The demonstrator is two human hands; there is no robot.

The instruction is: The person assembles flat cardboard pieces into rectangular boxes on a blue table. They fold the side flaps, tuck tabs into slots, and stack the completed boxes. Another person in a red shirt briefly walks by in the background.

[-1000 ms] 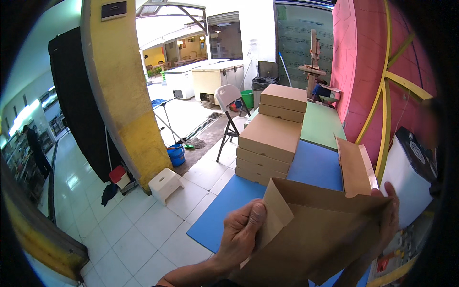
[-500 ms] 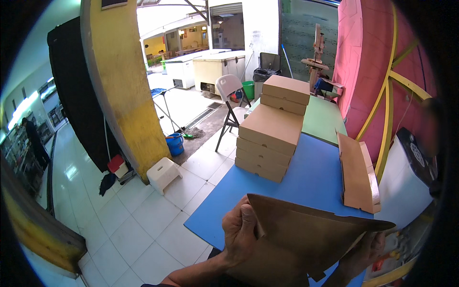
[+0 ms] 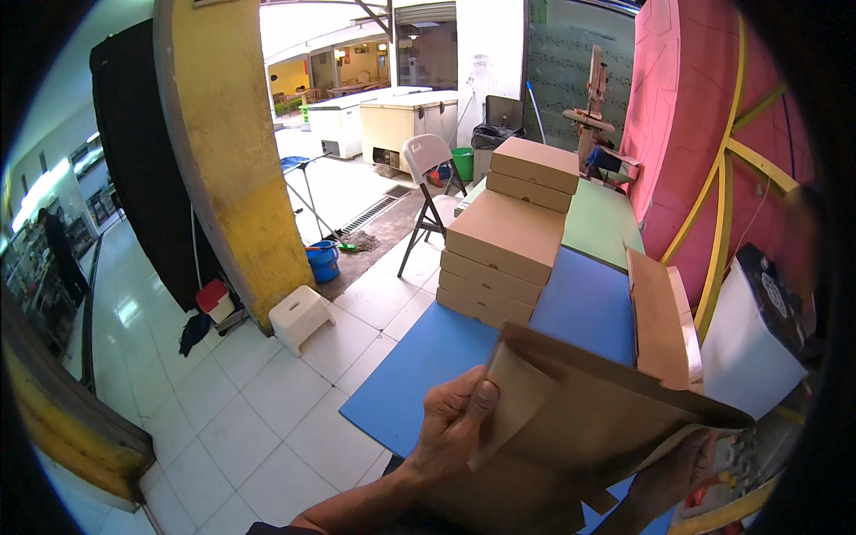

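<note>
A brown cardboard box blank (image 3: pixel 588 419), partly folded, is held up in front of me above the near end of the blue table (image 3: pixel 401 370). My left hand (image 3: pixel 453 415) pinches its left side flap between thumb and fingers, and the flap stands bent inward. My right hand (image 3: pixel 682 464) is at the right side of the cardboard, in shadow; its fingers curl around that edge and are partly hidden. Beyond the cardboard, a stack of folded cardboard boxes (image 3: pixel 504 234) stands on the table. Another opened cardboard piece (image 3: pixel 658 316) lies along the table's right edge.
A green table (image 3: pixel 602 218) adjoins the blue one. To the left stand a white stool (image 3: pixel 300 316), a folding chair (image 3: pixel 428 165), a blue bucket (image 3: pixel 323 261) and a yellow pillar (image 3: pixel 227 160). A white appliance (image 3: pixel 749 339) is at right. A distant person (image 3: pixel 61 254) stands far left.
The cardboard has risen and tilted, its top left corner higher now. My left hand has moved slightly up and right, and the left flap is folded further inward.
</note>
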